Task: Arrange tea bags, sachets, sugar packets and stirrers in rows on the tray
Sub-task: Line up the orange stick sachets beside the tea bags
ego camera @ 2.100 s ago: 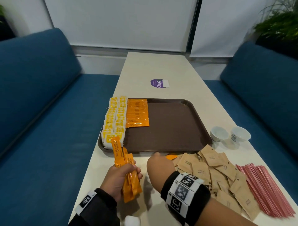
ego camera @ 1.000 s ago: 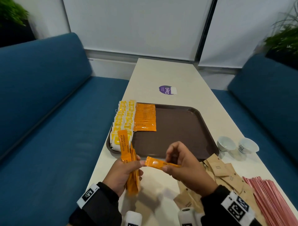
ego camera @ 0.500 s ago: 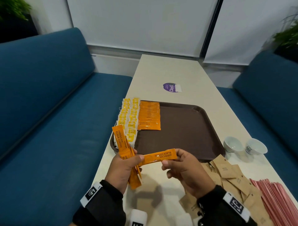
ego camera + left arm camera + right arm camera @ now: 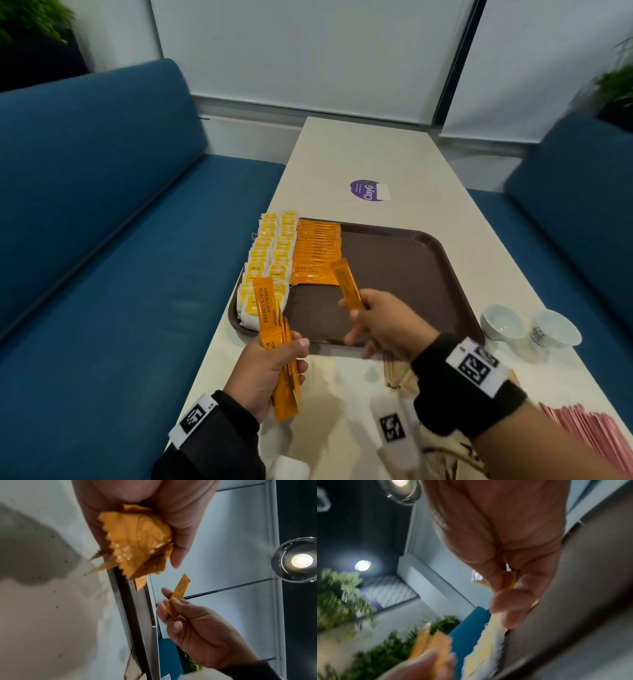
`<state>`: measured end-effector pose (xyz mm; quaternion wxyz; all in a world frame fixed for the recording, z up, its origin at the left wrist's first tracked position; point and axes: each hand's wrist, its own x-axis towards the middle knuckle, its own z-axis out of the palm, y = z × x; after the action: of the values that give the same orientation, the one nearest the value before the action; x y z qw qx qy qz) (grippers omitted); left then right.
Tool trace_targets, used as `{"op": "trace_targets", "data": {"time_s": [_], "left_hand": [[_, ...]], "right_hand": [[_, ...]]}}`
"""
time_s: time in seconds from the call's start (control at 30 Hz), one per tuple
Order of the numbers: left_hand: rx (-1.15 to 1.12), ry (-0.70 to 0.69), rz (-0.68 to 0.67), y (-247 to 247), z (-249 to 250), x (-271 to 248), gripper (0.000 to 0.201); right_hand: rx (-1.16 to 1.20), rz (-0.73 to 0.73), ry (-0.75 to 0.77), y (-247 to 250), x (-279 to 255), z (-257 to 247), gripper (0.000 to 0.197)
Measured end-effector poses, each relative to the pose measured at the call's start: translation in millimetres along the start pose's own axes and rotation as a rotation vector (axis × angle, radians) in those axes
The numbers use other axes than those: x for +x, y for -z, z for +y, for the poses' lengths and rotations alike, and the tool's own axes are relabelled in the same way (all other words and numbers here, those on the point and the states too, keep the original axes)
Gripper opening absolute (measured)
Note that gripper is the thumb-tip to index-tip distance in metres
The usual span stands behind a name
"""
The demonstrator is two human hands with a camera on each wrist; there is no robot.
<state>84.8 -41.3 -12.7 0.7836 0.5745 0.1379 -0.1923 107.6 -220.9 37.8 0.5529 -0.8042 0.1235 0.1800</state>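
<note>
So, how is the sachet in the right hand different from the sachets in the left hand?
The right hand pinches one single sachet over the tray, tilted toward the sachet row. The left hand grips a bundle of sachets, nearly upright, above the table just before the tray's near rim. The single one's text is unreadable; the bundle's front one reads "American Black Coffee". All are orange stick packs.

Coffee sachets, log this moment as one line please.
left hand: grips sachet bundle | right hand: pinches one sachet above tray | sachet row: unfinished
</note>
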Motion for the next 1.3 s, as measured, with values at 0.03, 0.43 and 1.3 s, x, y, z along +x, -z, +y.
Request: {"op": "trace_targets", "data": {"time_s": [0.03, 0.43, 1.3], "left_hand": [[-0.002, 0.009, 0.003, 0.6, -0.9, 0.8, 0.008], [0.004, 0.100, 0.071, 0.2, -11.4, 7.3, 0.016], [0.093, 0.138, 0.075, 6.8, -8.1, 7.7, 0.018]], "right_hand": [[-0.092, 0.021, 0.013, 8.6, 10.1, -3.1, 0.016], [-0.430, 0.017, -0.067, 28.0, 112.2, -19.8, 0.010], [-0.627, 0.042, -0.301, 3.7, 147.0, -41.4, 0.039]]}}
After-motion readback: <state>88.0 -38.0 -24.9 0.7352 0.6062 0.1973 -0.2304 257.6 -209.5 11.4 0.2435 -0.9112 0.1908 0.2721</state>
